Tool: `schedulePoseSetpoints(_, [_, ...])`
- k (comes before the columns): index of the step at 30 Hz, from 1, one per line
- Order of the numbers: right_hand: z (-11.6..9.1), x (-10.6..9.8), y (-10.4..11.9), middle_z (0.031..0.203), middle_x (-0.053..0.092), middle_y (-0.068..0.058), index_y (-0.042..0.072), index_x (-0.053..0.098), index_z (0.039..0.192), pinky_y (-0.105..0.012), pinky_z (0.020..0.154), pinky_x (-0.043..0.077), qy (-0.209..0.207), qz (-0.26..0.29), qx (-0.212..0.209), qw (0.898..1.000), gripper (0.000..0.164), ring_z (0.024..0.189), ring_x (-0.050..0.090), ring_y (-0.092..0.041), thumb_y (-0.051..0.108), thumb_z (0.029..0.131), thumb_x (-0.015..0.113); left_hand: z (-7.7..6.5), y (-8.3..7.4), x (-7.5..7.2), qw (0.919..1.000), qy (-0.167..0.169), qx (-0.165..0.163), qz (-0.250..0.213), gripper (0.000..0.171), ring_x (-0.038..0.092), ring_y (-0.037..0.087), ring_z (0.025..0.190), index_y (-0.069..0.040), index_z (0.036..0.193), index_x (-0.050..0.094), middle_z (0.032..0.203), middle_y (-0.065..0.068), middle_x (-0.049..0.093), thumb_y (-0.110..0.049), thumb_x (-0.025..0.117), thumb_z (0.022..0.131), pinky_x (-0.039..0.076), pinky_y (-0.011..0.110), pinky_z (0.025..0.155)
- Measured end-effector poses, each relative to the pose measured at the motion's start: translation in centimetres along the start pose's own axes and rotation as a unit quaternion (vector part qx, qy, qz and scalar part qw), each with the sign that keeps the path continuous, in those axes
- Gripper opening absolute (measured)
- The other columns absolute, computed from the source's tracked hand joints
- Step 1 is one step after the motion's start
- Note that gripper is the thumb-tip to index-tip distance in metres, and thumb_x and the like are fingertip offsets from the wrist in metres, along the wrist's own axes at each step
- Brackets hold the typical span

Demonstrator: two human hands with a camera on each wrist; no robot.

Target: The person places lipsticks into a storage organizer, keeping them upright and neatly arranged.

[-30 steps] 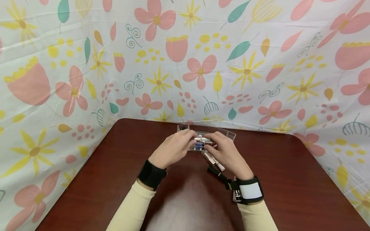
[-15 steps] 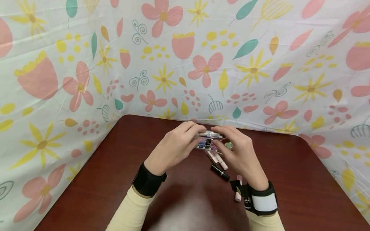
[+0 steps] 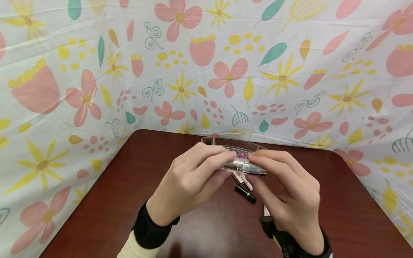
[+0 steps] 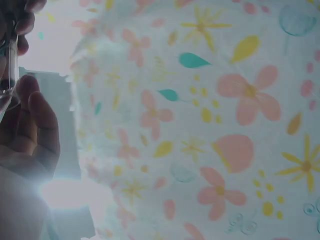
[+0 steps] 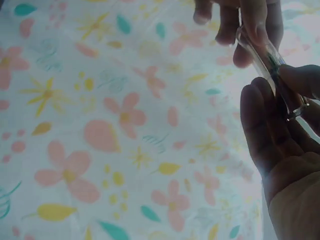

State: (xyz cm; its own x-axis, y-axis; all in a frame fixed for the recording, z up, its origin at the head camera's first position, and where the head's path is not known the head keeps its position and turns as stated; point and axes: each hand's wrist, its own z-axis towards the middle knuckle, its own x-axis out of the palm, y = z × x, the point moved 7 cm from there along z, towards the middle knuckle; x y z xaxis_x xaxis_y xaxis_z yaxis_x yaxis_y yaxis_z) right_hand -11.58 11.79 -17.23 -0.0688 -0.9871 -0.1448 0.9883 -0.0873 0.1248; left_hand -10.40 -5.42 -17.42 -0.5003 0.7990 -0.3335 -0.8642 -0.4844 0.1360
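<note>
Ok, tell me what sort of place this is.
Probably an improvised, screened-off indoor tabletop spot, perhaps set up for recording: a wrinkled floral cloth hangs behind a reddish-brown table, and black wrist bands are worn.

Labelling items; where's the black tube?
Head view: the black tube lies on the table right of centre, below the pale tubes, left of the right hand.
</note>
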Motion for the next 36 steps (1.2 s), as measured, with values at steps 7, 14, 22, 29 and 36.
schedulePoseSetpoints(7, [-1.6, -0.9, 0.0, 0.098, 0.068, -0.037, -0.027, 0.065, 0.093, -0.032, 0.084, 0.06, -0.03, 0.152, -0.028, 0.988, 0.03, 0.092, 0.071, -0.037, -0.019, 0.069, 0.081, 0.6, -2.0, -1.1, 0.9973, -0.028, 0.021, -0.065, 0.024, 0.069, 0.019, 0.098, 0.004, 0.116, 0.068, 0.112, 0.014, 0.068, -0.004, 0.069, 0.094, 0.056, 0.022, 0.085])
schedulePoseSetpoints(14, [-3.8, -2.6, -1.5, 0.099, 0.065, -0.042, -0.03, 0.062, 0.094, -0.037, 0.08, 0.06, -0.029, 0.201, -0.014, 0.979, 0.042, 0.092, 0.069, -0.045, -0.022, 0.06, 0.085, 0.8, -2.1, -0.9, 0.9877, -0.026, -0.016, -0.153, 0.032, 0.071, 0.021, 0.106, 0.005, 0.116, 0.069, 0.113, 0.015, 0.07, -0.001, 0.078, 0.086, 0.057, 0.023, 0.09])
schedulePoseSetpoints(22, [-4.4, -3.5, -2.0, 0.102, 0.066, -0.042, -0.03, 0.062, 0.098, -0.039, 0.078, 0.06, -0.001, 0.196, -0.011, 0.981, 0.047, 0.094, 0.069, -0.047, -0.021, 0.058, 0.086, 1.2, -1.9, -0.7, 0.9828, -0.017, -0.023, -0.182, 0.034, 0.071, 0.014, 0.098, 0.002, 0.118, 0.07, 0.111, 0.012, 0.073, -0.005, 0.08, 0.086, 0.056, 0.016, 0.082])
schedulePoseSetpoints(29, [-3.9, -2.3, -1.6, 0.104, 0.069, -0.036, -0.03, 0.062, 0.104, -0.033, 0.076, 0.06, 0.046, 0.19, 0.017, 0.981, 0.047, 0.094, 0.071, -0.04, -0.019, 0.064, 0.084, 0.8, -1.2, -0.3, 0.9753, -0.017, -0.052, -0.214, 0.032, 0.071, 0.011, 0.092, 0.002, 0.117, 0.07, 0.104, 0.011, 0.074, -0.009, 0.078, 0.088, 0.056, 0.017, 0.079])
schedulePoseSetpoints(36, [-2.9, -0.6, -1.0, 0.102, 0.073, -0.022, -0.023, 0.065, 0.11, -0.018, 0.063, 0.051, 0.105, 0.132, 0.025, 0.985, 0.039, 0.08, 0.067, -0.017, -0.007, 0.078, 0.081, 0.2, -1.0, -0.7, 0.9829, -0.015, -0.056, -0.174, 0.027, 0.061, 0.003, 0.074, -0.002, 0.113, 0.072, 0.091, 0.004, 0.074, -0.022, 0.073, 0.094, 0.049, 0.011, 0.069])
